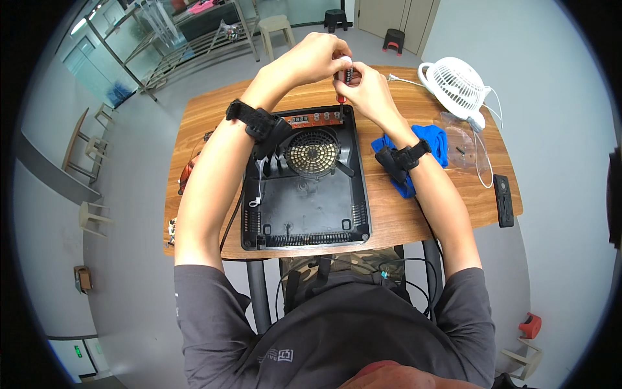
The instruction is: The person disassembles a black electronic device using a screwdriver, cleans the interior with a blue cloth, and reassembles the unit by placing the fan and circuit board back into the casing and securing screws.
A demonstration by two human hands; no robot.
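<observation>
Both hands are up at the far edge of the open black cooker base [304, 207], which lies flat on the wooden surface [402, 220]. The left hand [315, 57] is curled over the top of a screwdriver [343, 81], with its fingers closed around the white end. The right hand [363, 87] is just beside it, touching it, and its fingers pinch the dark and red handle lower down. The screwdriver stands almost straight up, between the two hands, and its tip points down at the far edge of the cooker base, near the brown circuit board [317, 119].

Inside the base sits a round fan with a yellowish grille [313, 153], right under the left wrist. A blue cloth [427, 146] lies on the surface beside the right wrist. A small white fan [457, 84] sits at the far right corner, with a clear plastic bag [461, 139] near it. A black remote [503, 200] lies by the right edge.
</observation>
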